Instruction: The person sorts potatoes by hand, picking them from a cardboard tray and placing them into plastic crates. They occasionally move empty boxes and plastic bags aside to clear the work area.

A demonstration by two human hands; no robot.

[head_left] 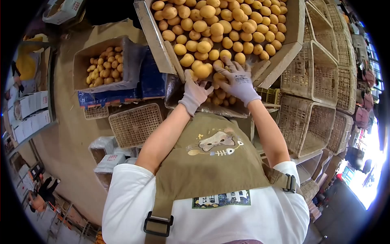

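Many yellow-orange round fruits, apparently oranges (217, 29), lie in a sloping wooden-sided tray (278, 67) in front of me. Both hands wear pale grey gloves and work at the tray's narrow near mouth. My left hand (195, 94) curls its fingers against the side of a small cluster of oranges (202, 70). Just right of that cluster, my right hand (239, 82) lies palm down with its fingers spread, touching oranges at the opening. Below the hands, more oranges (220, 97) sit in a plastic-lined box (199, 106), partly hidden by my hands and apron.
To the left, a lined box (132, 77) of oranges rests on a blue box (152, 79). A plastic crate (136, 124) stands nearer me, beside wrapped white packages (109, 162). Stacked crates (298, 77) line the right side. Another person (44, 195) appears far left.
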